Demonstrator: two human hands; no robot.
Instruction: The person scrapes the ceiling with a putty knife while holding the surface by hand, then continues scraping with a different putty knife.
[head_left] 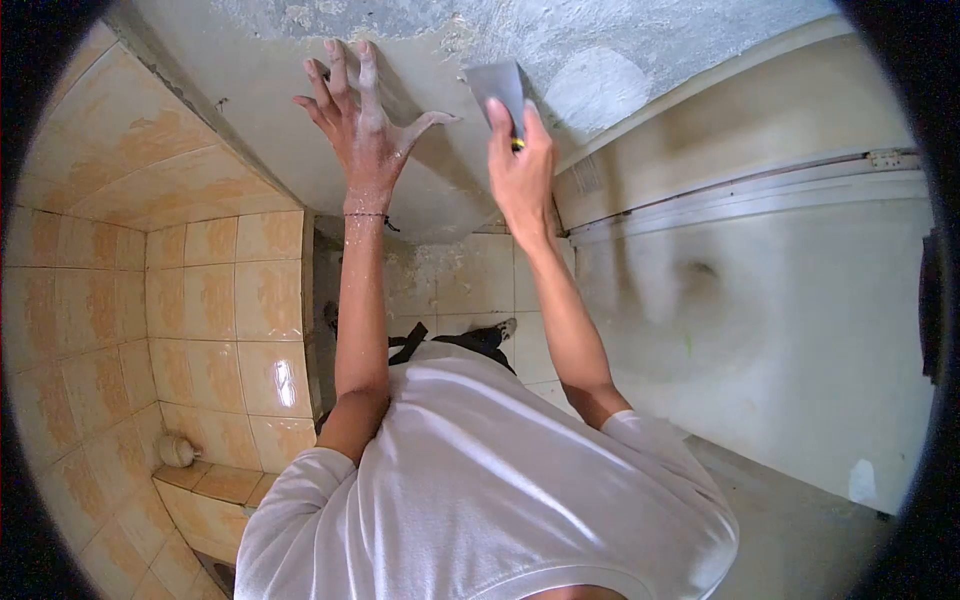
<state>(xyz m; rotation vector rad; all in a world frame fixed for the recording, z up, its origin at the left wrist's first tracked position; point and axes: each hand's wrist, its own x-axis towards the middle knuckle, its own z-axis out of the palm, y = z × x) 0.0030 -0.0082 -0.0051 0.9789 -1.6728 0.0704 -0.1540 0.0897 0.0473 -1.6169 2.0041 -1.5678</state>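
My left hand [368, 135], dusted white, has its fingers spread against the smooth cream part of the wall [260, 120]. A dark thin band circles that wrist. In my right hand [522, 165] is a putty knife [498, 88] with a wide grey metal blade and a bit of yellow showing at the handle. Its blade lies at the border between the cream surface and a rough, scraped grey area [420, 18]. A pale whitish patch [598, 88] shows on the wall just right of the blade.
Orange-and-cream tiles [200, 290] cover the left side, with a tiled ledge [228, 483] and a round pale object [177, 450] low down. A white door-like panel [780, 340] stands at right. Below are floor tiles [475, 275] and a dark shoe [507, 328].
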